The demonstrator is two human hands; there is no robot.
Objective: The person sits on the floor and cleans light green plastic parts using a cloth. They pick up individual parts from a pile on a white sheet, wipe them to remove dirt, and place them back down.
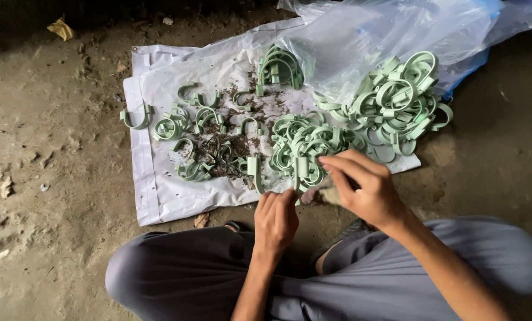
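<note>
A: Starting at the left, one pale green clip (136,117) lies half off the edge of the white sheet (159,196), and loose clips (202,128) are scattered across the sheet amid dark crumbs.

B: And the hands?

A: The left hand (276,221) sits near the sheet's near edge, fingers curled in and pinched around something small. I can't tell what, it's hidden by the knuckles. The right hand (364,187) is just beside it, fingers bent and closed on a blurred, greyish piece (325,193) between the two hands.

B: So the step in hand?

A: I'd judge both hands are working one part, right at the near edge of the middle heap of clips (301,145).

B: Further right?

A: A bigger tangle of clips (397,101) spills from the clear plastic bag (361,35). The next move, I'd say, calls for a steady pinch and a free spot on the sheet.
</note>
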